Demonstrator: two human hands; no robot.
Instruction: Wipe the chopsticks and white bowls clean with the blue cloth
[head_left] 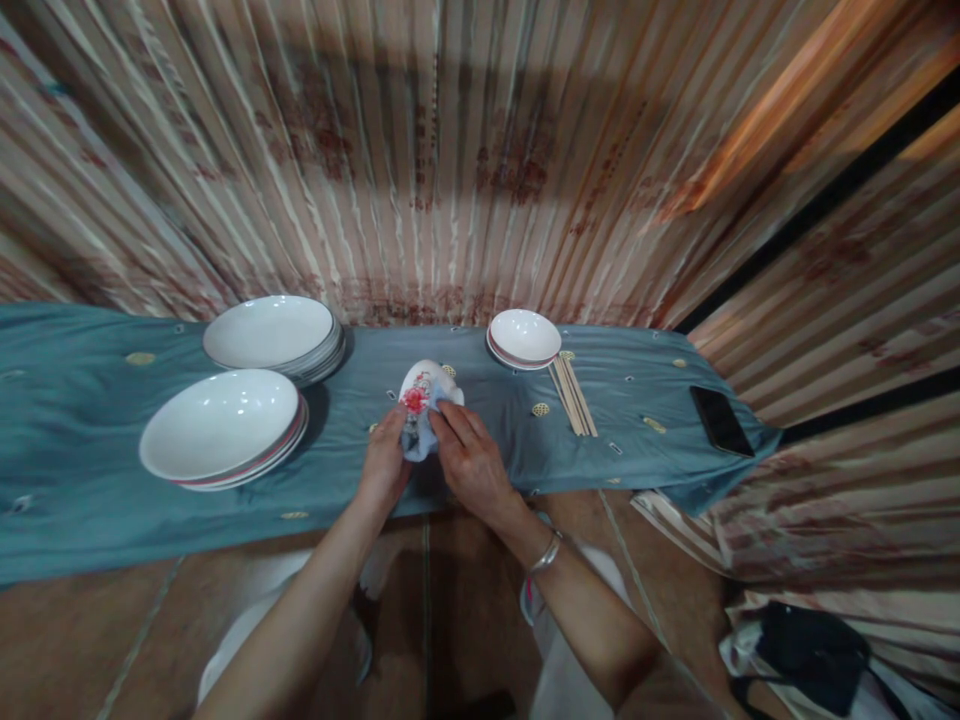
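A small white bowl (413, 382) with a red flower print is held up over the near middle of the table, its patterned outside facing me. My left hand (384, 455) grips the bowl's left side. A light blue cloth (421, 438) lies bunched against the near side of the bowl, and my right hand (472, 455) presses it there with closed fingers. The fingertips behind the bowl are hidden.
Two stacks of white plates (270, 330) (221, 425) stand on the left of the teal tablecloth (67, 430). Stacked small bowls (526, 335), several chopsticks (574, 397) and a black phone (720, 420) lie to the right. A pleated curtain (450, 180) hangs behind.
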